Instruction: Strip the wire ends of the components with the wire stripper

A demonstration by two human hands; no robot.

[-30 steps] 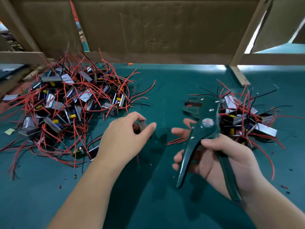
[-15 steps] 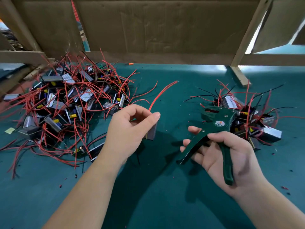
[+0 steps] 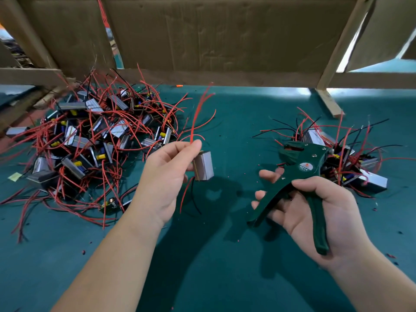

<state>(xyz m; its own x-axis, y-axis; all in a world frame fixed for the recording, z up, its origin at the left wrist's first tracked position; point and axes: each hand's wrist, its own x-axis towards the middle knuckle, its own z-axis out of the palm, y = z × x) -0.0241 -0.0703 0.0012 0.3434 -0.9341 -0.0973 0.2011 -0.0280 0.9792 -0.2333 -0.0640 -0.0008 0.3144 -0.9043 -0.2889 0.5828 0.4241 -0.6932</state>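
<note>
Left hand: the left hand [image 3: 166, 176] is holding a component [image 3: 203, 165] above the middle of the bench [image 3: 225, 266], its fingers [image 3: 193, 146] pinching the red wire [image 3: 198, 118], which is rising from the grip.
Right hand: the right hand [image 3: 319, 212] is gripping the wire stripper [image 3: 299, 176], thumb curled over one handle. The other fingers [image 3: 267, 175] are lying loosely under the second handle, and the handles are standing spread.
Gap: the stripper head is pointing toward the component but sitting well apart from the wire end.
Risk, aim: the wire is curving and swaying free, so its tip is likely missing the jaws or entering too deep, stripping too much insulation.
Risk, grip: the pinch is sitting near the component, not the tip. A pull may be dragging the wire through the fingers or straining its joint at the component.
Risk, tool: with fingers this loose, the squeeze may be twisting the stripper and nicking the strands.
Risk, tangle: a black wire is hanging below the component and may be snagging on the way in.
Risk, sorting: the big pile [image 3: 90, 136] is lying toward the bench's far left corner and a smaller pile [image 3: 351, 158] toward the right edge. Dropping the piece in the wrong one would be mixing done with undone.
</note>
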